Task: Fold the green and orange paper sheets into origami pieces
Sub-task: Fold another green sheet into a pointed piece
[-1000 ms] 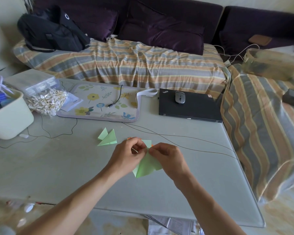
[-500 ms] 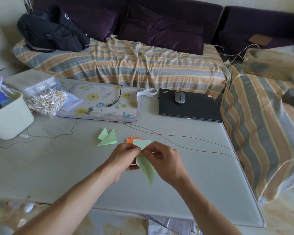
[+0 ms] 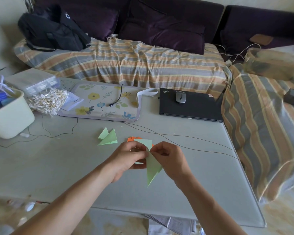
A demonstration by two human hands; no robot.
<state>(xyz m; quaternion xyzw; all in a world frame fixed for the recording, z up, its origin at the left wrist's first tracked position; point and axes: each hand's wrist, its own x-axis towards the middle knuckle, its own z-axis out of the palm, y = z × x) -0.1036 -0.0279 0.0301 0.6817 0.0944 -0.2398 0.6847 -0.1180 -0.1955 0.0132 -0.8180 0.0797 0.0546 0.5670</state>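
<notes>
Over the near middle of the grey worktop (image 3: 185, 175) the left hand (image 3: 126, 160) and the right hand (image 3: 170, 160) meet at the top of a green paper sheet (image 3: 152, 168) that is folded into a long narrow triangle, its sharp tip pointing toward six o'clock. Both hands pinch its upper edge between thumb and fingers, the fingertips close together, with the left hand at nine o'clock of the fold and the right hand at three o'clock. A pale green corner rises above the knuckles at twelve o'clock, and just behind it lie the orange paper sheets (image 3: 134, 139), flat on the worktop and mostly hidden by the hands (only a notched orange edge shows). At about ten o'clock from the hands, a little apart, rest two finished green origami pieces (image 3: 109, 137), pointed triangles overlapping each other. Further back at twelve o'clock lies a floral mat (image 3: 100, 102) with a cable end on it; a closed black laptop (image 3: 190, 106) carrying a grey mouse (image 3: 180, 97) sits at one o'clock. A pale tub (image 3: 10, 121) stands at ten o'clock at the left edge, with a bag of small sticks (image 3: 47, 100) beside it.
</notes>
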